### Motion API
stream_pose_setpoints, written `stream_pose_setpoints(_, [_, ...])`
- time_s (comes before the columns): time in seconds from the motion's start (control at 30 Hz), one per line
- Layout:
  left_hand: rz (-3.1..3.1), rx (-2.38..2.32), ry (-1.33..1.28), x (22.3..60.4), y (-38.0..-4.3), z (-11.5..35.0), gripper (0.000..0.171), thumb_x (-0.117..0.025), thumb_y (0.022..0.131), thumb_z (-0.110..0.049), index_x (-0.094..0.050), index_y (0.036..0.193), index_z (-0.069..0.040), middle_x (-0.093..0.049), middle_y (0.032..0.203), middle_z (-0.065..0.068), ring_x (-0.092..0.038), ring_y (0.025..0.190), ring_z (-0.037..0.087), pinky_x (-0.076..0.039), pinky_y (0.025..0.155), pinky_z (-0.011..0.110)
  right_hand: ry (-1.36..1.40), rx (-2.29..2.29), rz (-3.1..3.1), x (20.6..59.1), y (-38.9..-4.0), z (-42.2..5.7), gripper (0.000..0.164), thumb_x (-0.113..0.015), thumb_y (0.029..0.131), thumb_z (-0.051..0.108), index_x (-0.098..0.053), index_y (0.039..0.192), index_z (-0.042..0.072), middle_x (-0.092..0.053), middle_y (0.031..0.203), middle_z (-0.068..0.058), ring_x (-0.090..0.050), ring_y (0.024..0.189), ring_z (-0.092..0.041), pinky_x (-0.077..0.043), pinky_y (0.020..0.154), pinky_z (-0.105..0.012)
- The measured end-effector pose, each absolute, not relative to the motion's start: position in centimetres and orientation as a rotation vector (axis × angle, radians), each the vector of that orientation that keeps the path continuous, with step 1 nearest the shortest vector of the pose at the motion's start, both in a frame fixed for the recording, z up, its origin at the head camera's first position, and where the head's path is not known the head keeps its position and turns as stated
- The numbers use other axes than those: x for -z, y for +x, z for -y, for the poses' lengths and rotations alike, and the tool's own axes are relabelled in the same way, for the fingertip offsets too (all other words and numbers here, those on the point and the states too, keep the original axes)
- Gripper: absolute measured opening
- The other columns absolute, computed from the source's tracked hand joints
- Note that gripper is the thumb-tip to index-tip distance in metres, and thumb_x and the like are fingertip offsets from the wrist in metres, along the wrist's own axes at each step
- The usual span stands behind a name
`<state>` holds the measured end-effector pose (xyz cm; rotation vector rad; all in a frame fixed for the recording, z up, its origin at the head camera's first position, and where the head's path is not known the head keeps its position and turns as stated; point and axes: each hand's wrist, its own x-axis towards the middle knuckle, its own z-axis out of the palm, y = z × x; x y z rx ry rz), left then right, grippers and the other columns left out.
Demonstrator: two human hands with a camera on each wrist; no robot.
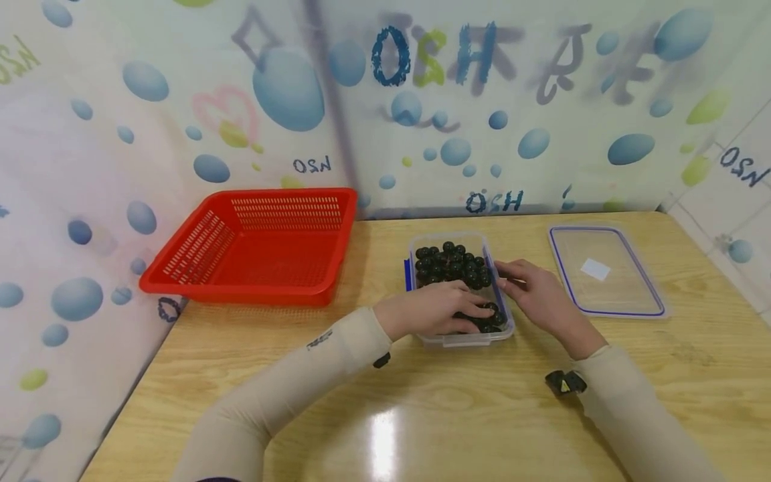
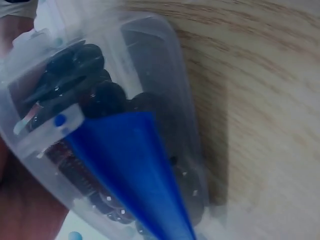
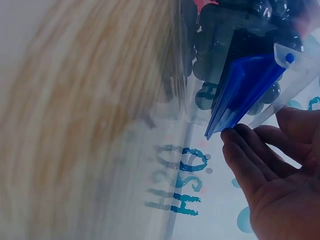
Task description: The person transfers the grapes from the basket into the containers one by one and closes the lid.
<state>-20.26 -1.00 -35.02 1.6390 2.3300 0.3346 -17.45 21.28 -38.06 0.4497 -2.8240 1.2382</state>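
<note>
A clear plastic food container (image 1: 506,320) with blue side latches stands on the table, holding bunches of black grapes (image 1: 448,262). My left hand (image 1: 436,308) reaches over its left wall, with spread fingers resting on the grapes at the near end. What lies under that palm is hidden. At the right wall, the fingertips of my right hand (image 1: 536,291) touch the container's rim. The right wrist view shows this hand's outstretched fingers beside a hanging blue latch (image 3: 245,90). In the left wrist view another blue latch (image 2: 132,165) hangs down from the container's side.
An empty-looking red plastic basket (image 1: 271,261) with slotted walls sits at the back left. To the right lies a clear lid (image 1: 614,288) with a blue seal and a white label (image 1: 595,269). A patterned cloth (image 1: 385,134) hangs behind the wooden table (image 1: 458,415).
</note>
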Motion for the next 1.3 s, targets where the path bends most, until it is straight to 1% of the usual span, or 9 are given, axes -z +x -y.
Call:
stream_pose_setpoints(0.17, [-2.358, -0.319, 1.646, 35.8, -20.2, 1.3, 0.044, -0.052, 0.103, -0.028, -0.050, 0.145, -0.012, -0.050, 0.144, 0.006, -0.046, 0.131, 0.018, -0.032, 0.109, 0.026, 0.440, -1.237, 2.827, 38.2, -17.4, -21.2, 0.041, -0.052, 0.103, 0.014, -0.050, 0.139, -0.005, -0.057, 0.125, -0.021, -0.056, 0.116, -0.040, -0.046, 0.095, -0.052])
stream_pose_setpoints(0.27, [-2.387, -0.271, 1.614, 36.1, -20.0, 1.3, 0.045, -0.047, 0.105, -0.032, -0.047, 0.147, -0.016, -0.048, 0.146, 0.001, -0.042, 0.133, 0.015, -0.029, 0.110, 0.027, 0.438, -1.239, 2.825, 38.3, -17.3, -21.3, 0.041, -0.052, 0.103, 0.014, -0.050, 0.140, -0.005, -0.057, 0.125, -0.021, -0.055, 0.116, -0.040, -0.046, 0.096, -0.052])
stream_pose_setpoints(0.37, [-2.384, -0.229, 1.538, 36.2, -19.9, 1.2, 0.045, -0.043, 0.106, -0.035, -0.041, 0.149, -0.021, -0.043, 0.149, -0.002, -0.038, 0.136, 0.014, -0.027, 0.112, 0.028, 0.442, -1.239, 2.821, 38.5, -17.3, -21.3, 0.041, -0.052, 0.103, 0.013, -0.050, 0.140, -0.006, -0.057, 0.125, -0.021, -0.055, 0.115, -0.040, -0.046, 0.096, -0.053])
stream_pose_setpoints(0.47, [-2.355, -0.226, 1.471, 36.2, -19.8, 1.2, 0.046, -0.039, 0.107, -0.034, -0.036, 0.151, -0.021, -0.038, 0.152, -0.002, -0.033, 0.138, 0.013, -0.025, 0.113, 0.029, 0.443, -1.245, 2.822, 38.6, -17.3, -21.2, 0.041, -0.052, 0.103, 0.013, -0.049, 0.140, -0.006, -0.057, 0.124, -0.021, -0.056, 0.115, -0.039, -0.046, 0.096, -0.053])
stream_pose_setpoints(0.57, [-2.342, -0.219, 1.432, 36.1, -19.8, 1.3, 0.047, -0.033, 0.108, -0.033, -0.031, 0.153, -0.021, -0.035, 0.153, -0.003, -0.032, 0.138, 0.012, -0.025, 0.113, 0.030, 0.443, -1.257, 2.819, 38.6, -17.4, -21.2, 0.041, -0.051, 0.103, 0.013, -0.049, 0.140, -0.005, -0.057, 0.125, -0.020, -0.055, 0.116, -0.039, -0.046, 0.096, -0.053])
stream_pose_setpoints(0.7, [-2.358, -0.199, 1.415, 36.0, -19.9, 1.3, 0.046, -0.029, 0.109, -0.032, -0.029, 0.154, -0.023, -0.033, 0.154, -0.004, -0.031, 0.138, 0.011, -0.026, 0.112, 0.031, 0.443, -1.258, 2.808, 38.4, -17.5, -21.1, 0.041, -0.051, 0.103, 0.012, -0.050, 0.140, -0.005, -0.057, 0.124, -0.020, -0.056, 0.115, -0.039, -0.046, 0.096, -0.053])
stream_pose_setpoints(0.87, [-2.391, -0.139, 1.413, 36.1, -20.0, 1.3, 0.048, -0.029, 0.107, -0.028, -0.029, 0.155, -0.024, -0.031, 0.155, -0.007, -0.030, 0.139, 0.011, -0.026, 0.112, 0.032, 0.436, -1.262, 2.801, 38.3, -17.4, -21.1, 0.040, -0.052, 0.103, 0.013, -0.051, 0.139, -0.006, -0.058, 0.122, -0.020, -0.056, 0.115, -0.039, -0.045, 0.096, -0.053])
stream_pose_setpoints(1.0, [-2.418, -0.118, 1.404, 36.2, -20.1, 1.6, 0.049, -0.032, 0.105, -0.026, -0.031, 0.154, -0.025, -0.033, 0.154, -0.009, -0.032, 0.138, 0.011, -0.027, 0.112, 0.034, 0.437, -1.281, 2.798, 38.4, -17.4, -20.9, 0.040, -0.052, 0.103, 0.012, -0.050, 0.139, -0.006, -0.058, 0.122, -0.020, -0.056, 0.115, -0.038, -0.046, 0.096, -0.051])
stream_pose_setpoints(1.3, [-2.423, -0.121, 1.441, 36.3, -20.0, 1.7, 0.049, -0.035, 0.104, -0.026, -0.033, 0.153, -0.025, -0.037, 0.153, -0.007, -0.034, 0.137, 0.012, -0.028, 0.112, 0.035, 0.416, -1.289, 2.791, 38.5, -17.2, -20.8, 0.040, -0.053, 0.103, 0.011, -0.051, 0.138, -0.007, -0.058, 0.122, -0.021, -0.056, 0.115, -0.039, -0.046, 0.096, -0.051])
